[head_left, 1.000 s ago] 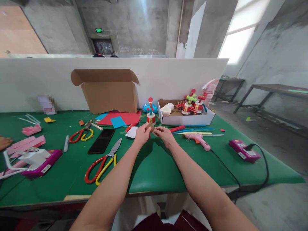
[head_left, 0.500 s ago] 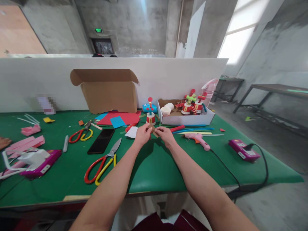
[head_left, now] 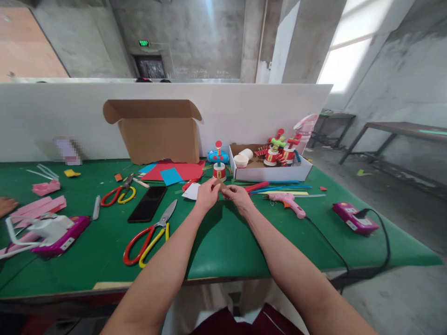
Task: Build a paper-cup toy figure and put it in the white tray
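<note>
Between my hands is a small brown piece of cardboard [head_left: 220, 184], mostly hidden by the fingers. My left hand [head_left: 207, 194] pinches its left side, and my right hand [head_left: 238, 196] pinches the right side. Just beyond them stands a small figure made from a red and white paper cup [head_left: 220, 172], with coiled arms and a red disc on top. A white paper scrap [head_left: 192, 191] lies beside my left hand. Red and blue strips [head_left: 260, 186] are to the right of my right hand, near a pink glue gun [head_left: 288, 204].
Large scissors [head_left: 161, 223], a black phone [head_left: 146, 204] and smaller scissors [head_left: 122, 190] lie on the left. Behind are red paper [head_left: 188, 168], an upright cardboard lid [head_left: 159, 139] and a white box [head_left: 272, 175] with more figures. Power strips [head_left: 356, 218] sit at right and left. Another person's hand [head_left: 7, 205] shows at far left.
The brown cardboard has tilted slightly between my fingers, and my right hand has shifted a little to the left. Otherwise the table looks the same.
</note>
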Available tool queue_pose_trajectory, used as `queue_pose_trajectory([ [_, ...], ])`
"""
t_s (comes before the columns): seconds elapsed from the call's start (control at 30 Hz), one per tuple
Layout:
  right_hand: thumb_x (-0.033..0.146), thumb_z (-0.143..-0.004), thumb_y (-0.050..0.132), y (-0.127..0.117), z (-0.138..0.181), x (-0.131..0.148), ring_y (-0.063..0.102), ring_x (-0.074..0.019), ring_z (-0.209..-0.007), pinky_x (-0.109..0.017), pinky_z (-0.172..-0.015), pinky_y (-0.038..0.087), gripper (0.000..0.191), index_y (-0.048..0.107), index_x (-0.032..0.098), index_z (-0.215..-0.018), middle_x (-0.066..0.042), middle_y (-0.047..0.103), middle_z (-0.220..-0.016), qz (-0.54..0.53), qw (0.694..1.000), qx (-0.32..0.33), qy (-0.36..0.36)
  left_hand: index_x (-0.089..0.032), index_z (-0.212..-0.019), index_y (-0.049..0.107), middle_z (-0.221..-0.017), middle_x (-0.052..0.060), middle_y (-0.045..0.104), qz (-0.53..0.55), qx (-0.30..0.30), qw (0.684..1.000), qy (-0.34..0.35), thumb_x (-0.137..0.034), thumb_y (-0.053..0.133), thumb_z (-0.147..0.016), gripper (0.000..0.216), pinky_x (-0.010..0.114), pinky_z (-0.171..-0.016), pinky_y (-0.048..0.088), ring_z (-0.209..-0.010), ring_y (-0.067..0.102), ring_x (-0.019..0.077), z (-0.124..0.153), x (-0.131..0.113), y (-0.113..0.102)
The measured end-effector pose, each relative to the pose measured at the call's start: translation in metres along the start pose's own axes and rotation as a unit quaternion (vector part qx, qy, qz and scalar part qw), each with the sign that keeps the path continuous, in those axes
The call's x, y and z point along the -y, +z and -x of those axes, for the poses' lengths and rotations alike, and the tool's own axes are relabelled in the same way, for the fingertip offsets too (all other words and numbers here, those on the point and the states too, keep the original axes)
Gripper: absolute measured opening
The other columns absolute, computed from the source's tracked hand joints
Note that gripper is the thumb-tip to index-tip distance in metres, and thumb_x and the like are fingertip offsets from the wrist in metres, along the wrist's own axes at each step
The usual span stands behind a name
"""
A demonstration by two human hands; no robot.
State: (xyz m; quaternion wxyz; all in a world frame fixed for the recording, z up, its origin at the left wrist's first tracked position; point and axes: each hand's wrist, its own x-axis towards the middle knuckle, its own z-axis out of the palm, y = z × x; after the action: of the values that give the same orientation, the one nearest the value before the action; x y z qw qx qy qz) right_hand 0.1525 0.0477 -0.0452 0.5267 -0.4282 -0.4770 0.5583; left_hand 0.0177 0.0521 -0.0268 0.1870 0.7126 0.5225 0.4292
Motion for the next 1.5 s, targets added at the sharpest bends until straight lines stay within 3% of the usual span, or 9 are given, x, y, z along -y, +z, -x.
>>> queue_pose_trajectory([
  [0.53, 0.035, -0.061, 0.068, -0.001, 0.001, 0.002, 0.045, -0.0097, -0.053, -0.025, -0.057, 0.034, 0.018, 0.063, 0.017, -0.059, 0.003, 0.057, -0.053, 0.028, 0.999, 0.014, -0.021, -0.020, -0.070, 0.049, -0.054, -0.003, 0.051, 0.010, 0.018, 1.000, -0.009, -0.020, 0.045, -0.079, 0.011, 0.024, -0.057, 0.039, -0.054, 0.052, 0.0134, -0.001, 0.000, 0.000],
  [0.8, 0.026, -0.059, 0.064, 0.000, -0.003, -0.003, 0.042, -0.0095, -0.049, -0.026, -0.055, 0.034, 0.014, 0.056, 0.019, -0.050, 0.005, 0.050, -0.047, 0.016, 0.998, -0.059, -0.008, -0.020, -0.076, 0.052, -0.085, 0.007, 0.062, -0.132, 0.032, 0.983, 0.123, -0.014, 0.040, -0.084, 0.015, 0.027, -0.067, 0.041, -0.078, 0.058, 0.0181, 0.012, -0.014, 0.010],
  [0.87, 0.027, -0.059, 0.064, 0.000, -0.003, -0.003, 0.043, -0.0096, -0.050, -0.026, -0.056, 0.035, 0.013, 0.057, 0.018, -0.051, 0.005, 0.050, -0.047, 0.009, 0.998, -0.061, -0.008, -0.020, -0.076, 0.052, -0.082, 0.007, 0.062, -0.119, 0.024, 0.986, 0.113, -0.015, 0.041, -0.084, 0.015, 0.027, -0.068, 0.041, -0.077, 0.058, 0.0183, 0.011, -0.014, 0.010],
  [0.97, 0.030, -0.059, 0.067, 0.001, 0.000, 0.000, 0.048, -0.0107, -0.054, -0.026, -0.059, 0.037, 0.013, 0.061, 0.018, -0.059, 0.004, 0.055, -0.052, 0.005, 1.000, -0.029, -0.008, -0.020, -0.072, 0.050, -0.070, 0.003, 0.059, -0.039, 0.007, 0.998, 0.040, -0.018, 0.044, -0.082, 0.012, 0.026, -0.062, 0.042, -0.066, 0.057, 0.0162, 0.005, -0.008, 0.005],
  [1.13, 0.030, -0.058, 0.070, 0.001, 0.001, 0.001, 0.050, -0.0112, -0.055, -0.025, -0.058, 0.037, 0.016, 0.063, 0.017, -0.066, 0.003, 0.060, -0.056, 0.044, 0.999, -0.015, -0.005, -0.019, -0.071, 0.051, -0.055, -0.005, 0.051, 0.111, 0.048, 0.991, -0.065, -0.025, 0.048, -0.078, 0.009, 0.023, -0.047, 0.040, -0.045, 0.051, 0.0117, -0.002, 0.003, -0.001],
  [1.5, 0.030, -0.062, 0.067, 0.000, 0.000, 0.001, 0.052, -0.0096, -0.054, -0.024, -0.060, 0.039, 0.014, 0.062, 0.016, -0.061, 0.003, 0.061, -0.057, 0.039, 0.999, 0.025, -0.003, -0.019, -0.068, 0.052, -0.057, -0.002, 0.054, -0.002, 0.036, 0.999, -0.023, -0.021, 0.049, -0.079, 0.011, 0.024, -0.056, 0.039, -0.056, 0.052, 0.0132, -0.003, 0.000, -0.003],
])
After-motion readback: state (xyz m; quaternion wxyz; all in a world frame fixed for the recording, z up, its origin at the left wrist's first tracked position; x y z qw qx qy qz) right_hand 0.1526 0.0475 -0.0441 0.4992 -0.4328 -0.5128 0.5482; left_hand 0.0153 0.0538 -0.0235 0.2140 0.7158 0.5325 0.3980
